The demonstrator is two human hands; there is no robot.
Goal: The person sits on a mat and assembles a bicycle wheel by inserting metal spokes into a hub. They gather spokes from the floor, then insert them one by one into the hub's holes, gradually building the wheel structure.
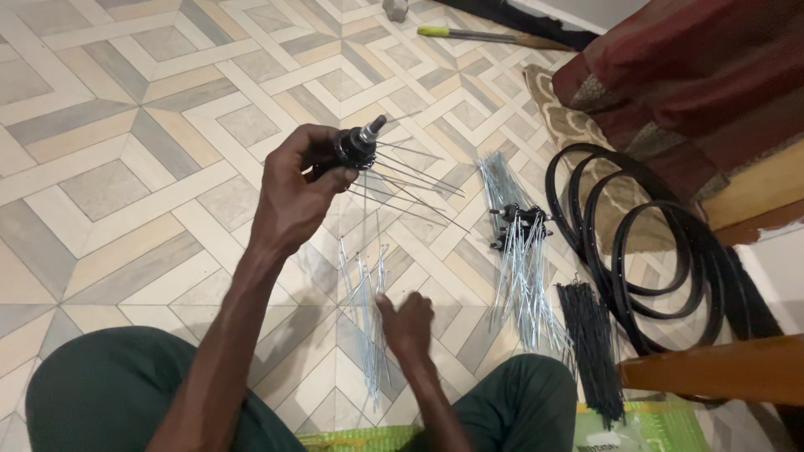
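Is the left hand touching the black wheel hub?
Touching: the head view shows the left hand with fingers wrapped around the black hub, held above the floor.

At centre frame the left hand (297,188) holds a black hub (355,147) raised above the tiled floor (126,125), several thin spokes (410,186) fanning from it toward the right. Lower centre, the right hand (408,322) rests on loose silver spokes (368,326) lying on the floor. To the right lie a second hub (519,224) on a spoke bundle (526,285), black spokes (593,343) and stacked black rims (645,251).
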